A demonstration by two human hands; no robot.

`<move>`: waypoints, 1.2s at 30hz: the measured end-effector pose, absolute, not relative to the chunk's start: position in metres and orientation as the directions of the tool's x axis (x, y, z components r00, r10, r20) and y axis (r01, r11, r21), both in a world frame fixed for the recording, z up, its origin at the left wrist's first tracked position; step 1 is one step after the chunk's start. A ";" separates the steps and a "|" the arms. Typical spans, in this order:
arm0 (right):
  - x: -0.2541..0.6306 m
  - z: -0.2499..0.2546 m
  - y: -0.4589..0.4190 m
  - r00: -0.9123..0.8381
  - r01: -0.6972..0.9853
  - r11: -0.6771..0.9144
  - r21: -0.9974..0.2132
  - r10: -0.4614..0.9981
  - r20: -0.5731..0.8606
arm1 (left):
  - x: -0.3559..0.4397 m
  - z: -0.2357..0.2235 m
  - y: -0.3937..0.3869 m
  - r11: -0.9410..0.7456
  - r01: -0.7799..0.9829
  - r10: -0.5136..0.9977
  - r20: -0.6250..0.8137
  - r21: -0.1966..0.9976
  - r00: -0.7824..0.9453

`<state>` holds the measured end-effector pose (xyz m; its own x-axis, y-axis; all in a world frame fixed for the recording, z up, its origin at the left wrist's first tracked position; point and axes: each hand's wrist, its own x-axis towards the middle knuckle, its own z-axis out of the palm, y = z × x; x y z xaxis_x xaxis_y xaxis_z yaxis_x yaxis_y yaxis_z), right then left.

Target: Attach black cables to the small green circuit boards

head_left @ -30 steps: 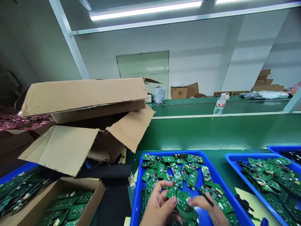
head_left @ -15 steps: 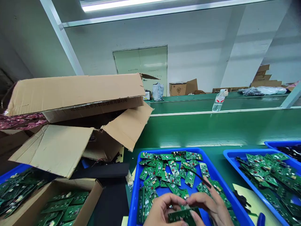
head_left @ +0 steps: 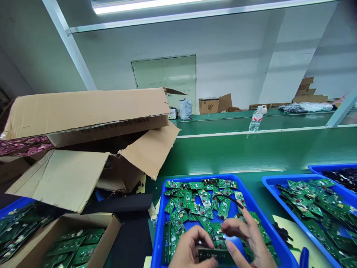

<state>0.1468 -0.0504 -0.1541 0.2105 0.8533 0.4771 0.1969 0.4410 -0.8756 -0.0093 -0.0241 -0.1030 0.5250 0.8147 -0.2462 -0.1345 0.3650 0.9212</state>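
Green circuit board [head_left: 216, 255]: held level over the near end of the tray, at the bottom edge of the view, with its dark components facing up.

Left hand [head_left: 191, 246]: closed, fingers curled, gripping the board's left end.

Right hand [head_left: 247, 238]: closed on the board's right end, thumb below and fingers raised above it.

Blue tray [head_left: 178, 179]: directly under both hands, full of loose green boards, many overlapping.

Black wire [head_left: 230, 198]: curves across the boards just beyond the right hand.

Second blue tray [head_left: 287, 178]: to the right, heaped with more green boards, its near corner beside a cream sheet [head_left: 292, 230].

Blue handle [head_left: 304, 257]: sticks up at the lower right, on that sheet.

Low cardboard box [head_left: 110, 223]: to the left of the hands, holding stacked green boards.

Torn cardboard box [head_left: 67, 178]: big, flaps splayed open, behind the low box.

Water bottle [head_left: 256, 121]: stands upright on the far side of the green workbench [head_left: 237, 156].
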 end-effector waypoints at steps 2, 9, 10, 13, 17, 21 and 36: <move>0.148 -0.155 -0.048 0.191 0.159 0.419 -0.894 0.875 0.444 | -0.010 -0.102 -0.022 0.312 -0.193 0.856 -0.187 0.930 0.482; 0.143 -0.159 -0.049 0.141 0.180 0.397 -0.900 0.895 0.423 | -0.005 -0.123 -0.025 0.326 -0.169 0.844 -0.205 0.930 0.496; 0.143 -0.160 -0.049 0.134 0.182 0.410 -0.894 0.890 0.436 | -0.004 -0.124 -0.025 0.301 -0.182 0.859 -0.183 0.936 0.479; 0.145 -0.159 -0.050 0.125 0.212 0.436 -0.874 0.875 0.467 | -0.004 -0.120 -0.026 0.226 -0.231 0.899 -0.111 0.946 0.423; 0.149 -0.162 -0.047 0.108 0.253 0.442 -0.861 0.871 0.479 | -0.006 -0.114 -0.024 0.191 -0.188 0.911 -0.103 0.963 0.399; 0.150 -0.167 -0.045 0.053 0.279 0.485 -0.829 0.854 0.517 | -0.009 -0.120 -0.022 0.137 0.048 0.892 -0.144 0.989 0.428; 0.149 -0.157 -0.052 0.108 0.382 0.535 -0.754 0.784 0.611 | -0.011 -0.118 -0.024 -0.222 0.406 0.812 -0.062 0.886 0.581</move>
<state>0.1492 -0.0523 -0.1569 0.1083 0.7839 0.6114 0.3819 0.5349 -0.7536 -0.0112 -0.0240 -0.1175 0.5809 0.8115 -0.0625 0.4061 -0.2225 0.8863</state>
